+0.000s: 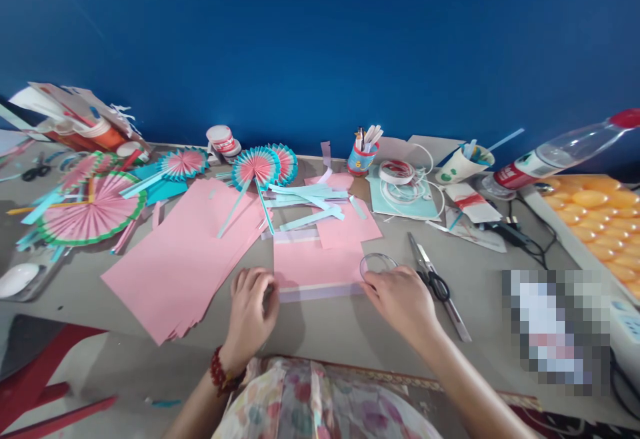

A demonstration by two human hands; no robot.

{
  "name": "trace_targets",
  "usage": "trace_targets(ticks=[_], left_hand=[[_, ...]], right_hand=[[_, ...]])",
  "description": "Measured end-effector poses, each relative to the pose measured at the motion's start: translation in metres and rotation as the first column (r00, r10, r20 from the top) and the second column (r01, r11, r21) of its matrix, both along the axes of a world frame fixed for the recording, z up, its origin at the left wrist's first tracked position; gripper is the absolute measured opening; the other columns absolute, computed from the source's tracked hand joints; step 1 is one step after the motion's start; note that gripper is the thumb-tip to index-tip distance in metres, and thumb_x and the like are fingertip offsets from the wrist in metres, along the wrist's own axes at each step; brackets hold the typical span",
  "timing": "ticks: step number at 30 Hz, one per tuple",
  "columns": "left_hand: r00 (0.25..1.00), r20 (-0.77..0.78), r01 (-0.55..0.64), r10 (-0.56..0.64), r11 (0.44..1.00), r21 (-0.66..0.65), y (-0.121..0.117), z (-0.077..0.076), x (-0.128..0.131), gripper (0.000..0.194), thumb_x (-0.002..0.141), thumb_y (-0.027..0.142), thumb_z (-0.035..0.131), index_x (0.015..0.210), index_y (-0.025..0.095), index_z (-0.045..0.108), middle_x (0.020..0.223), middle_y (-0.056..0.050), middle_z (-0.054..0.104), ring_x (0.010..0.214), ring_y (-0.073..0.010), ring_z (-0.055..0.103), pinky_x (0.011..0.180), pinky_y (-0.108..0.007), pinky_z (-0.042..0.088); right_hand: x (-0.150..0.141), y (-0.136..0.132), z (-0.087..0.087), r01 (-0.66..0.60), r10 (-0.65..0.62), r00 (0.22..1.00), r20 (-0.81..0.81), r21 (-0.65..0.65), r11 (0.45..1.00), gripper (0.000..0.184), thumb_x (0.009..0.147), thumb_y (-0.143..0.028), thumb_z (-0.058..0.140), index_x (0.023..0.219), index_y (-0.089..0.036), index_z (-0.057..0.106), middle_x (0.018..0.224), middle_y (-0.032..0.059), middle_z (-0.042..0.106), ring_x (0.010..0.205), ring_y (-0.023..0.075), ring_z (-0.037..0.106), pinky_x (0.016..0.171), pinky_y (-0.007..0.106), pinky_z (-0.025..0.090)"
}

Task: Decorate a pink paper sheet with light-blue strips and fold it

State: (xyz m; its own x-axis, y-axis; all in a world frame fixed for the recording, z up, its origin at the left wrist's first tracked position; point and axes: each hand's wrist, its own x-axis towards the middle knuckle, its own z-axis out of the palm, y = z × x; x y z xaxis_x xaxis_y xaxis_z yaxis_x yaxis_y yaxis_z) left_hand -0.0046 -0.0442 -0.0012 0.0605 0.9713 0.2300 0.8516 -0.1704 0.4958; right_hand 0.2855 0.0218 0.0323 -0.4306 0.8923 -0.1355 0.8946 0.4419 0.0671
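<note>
While the pink rectangular paper sheet with lavender-banded long edges (320,264) lies flat on the grey counter (320,332), the curled left hand (254,302) rests by its left end, whether gripping anything I cannot tell, and the right hand (397,297) seems to pinch a thin, clear ring (378,255) at its right end. Such paper should prove light, limp and easily creased, so a gentle fingertip hold at its outer edges would suit it best.

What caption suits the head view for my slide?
Left hand and right hand at opposite ends of a pink sheet, with a pink paper stack, pleated fans and scissors around.
</note>
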Motion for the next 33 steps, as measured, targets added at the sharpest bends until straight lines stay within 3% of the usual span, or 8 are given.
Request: trace_targets(ticks=[3,5,7,12,20,24,29,33], left_hand=[[0.964,0.03,0.264,-0.266,0.963,0.051,0.003,0.01,0.02,0.03,0.093,0.015,0.046,0.122,0.022,0.054,0.128,-0.011,0.062,0.121,-0.0261,0.057,0.111,-0.05,0.037],[0.84,0.013,0.541,-0.542,0.84,0.05,0.008,0.013,0.035,0.041,0.096,0.019,0.045,0.137,0.02,0.048,0.143,-0.012,0.055,0.133,-0.0242,0.049,0.114,-0.045,0.037],[0.736,-0.071,0.675,-0.674,0.737,0.001,0.014,0.01,0.046,0.053,0.099,0.032,0.048,0.149,0.018,0.038,0.152,-0.012,0.046,0.143,-0.0234,0.039,0.119,-0.042,0.032],[0.667,-0.273,0.699,-0.693,0.709,-0.092,0.026,-0.013,0.051,0.095,0.093,0.074,0.034,0.158,0.008,0.014,0.162,-0.015,0.024,0.151,-0.0267,0.02,0.124,-0.042,0.015],[0.652,-0.318,0.69,-0.688,0.713,-0.127,0.025,-0.016,0.048,0.094,0.095,0.072,0.034,0.159,0.009,0.008,0.164,-0.014,0.016,0.152,-0.0273,0.017,0.124,-0.042,0.015],[0.657,-0.338,0.677,-0.674,0.725,-0.127,0.024,-0.015,0.049,0.093,0.095,0.07,0.038,0.159,0.009,0.009,0.164,-0.014,0.015,0.152,-0.0271,0.016,0.123,-0.042,0.016],[0.65,-0.356,0.685,-0.672,0.721,-0.11,0.025,-0.015,0.05,0.092,0.096,0.07,0.034,0.159,0.008,0.008,0.164,-0.014,0.016,0.152,-0.0256,0.016,0.123,-0.04,0.017],[0.694,-0.401,0.613,-0.598,0.783,-0.107,0.022,-0.012,0.045,0.087,0.097,0.069,0.031,0.159,0.01,0.012,0.164,-0.012,0.018,0.152,-0.0253,0.019,0.123,-0.041,0.015]], right_hand=[[0.0,0.0,0.0,0.006,-0.006,1.0,-0.004,0.003,1.0,0.02,0.091,-0.029,0.06,0.074,-0.024,0.069,0.06,0.0039,0.067,0.058,0.0202,0.058,0.067,0.034,0.03],[0.0,0.0,0.0,0.013,-0.013,1.0,-0.009,0.01,1.0,0.02,0.091,-0.029,0.06,0.075,-0.024,0.07,0.062,0.0046,0.068,0.06,0.0205,0.059,0.067,0.034,0.03],[-0.001,-0.001,0.001,0.023,-0.023,1.0,-0.004,0.006,1.0,0.019,0.091,-0.028,0.06,0.076,-0.024,0.07,0.064,0.0052,0.069,0.062,0.0206,0.06,0.068,0.034,0.031],[-0.004,-0.002,0.006,0.038,-0.037,0.999,0.029,-0.059,0.997,0.023,0.096,-0.03,0.054,0.082,-0.023,0.071,0.068,0.0051,0.072,0.066,0.0204,0.063,0.071,0.033,0.033],[0.017,0.007,0.004,-0.059,0.059,0.998,-0.006,-0.05,0.997,0.023,0.097,-0.038,0.057,0.089,-0.021,0.07,0.073,0.0049,0.072,0.073,0.0221,0.065,0.073,0.032,0.036],[0.033,0.014,0.003,-0.168,0.17,0.983,-0.073,0.031,0.985,0.022,0.097,-0.029,0.058,0.079,-0.02,0.066,0.071,0.0013,0.069,0.076,0.0198,0.065,0.087,0.034,0.035],[0.042,0.016,0.0,-0.157,0.178,0.972,-0.154,0.137,0.978,0.026,0.098,-0.028,0.055,0.075,-0.02,0.066,0.068,-0.0007,0.067,0.074,0.0177,0.062,0.1,0.038,0.028],[0.04,0.016,-0.001,-0.193,0.224,0.959,-0.176,0.176,0.965,0.027,0.098,-0.028,0.053,0.077,-0.02,0.067,0.067,-0.0004,0.067,0.072,0.0179,0.061,0.096,0.038,0.03]])
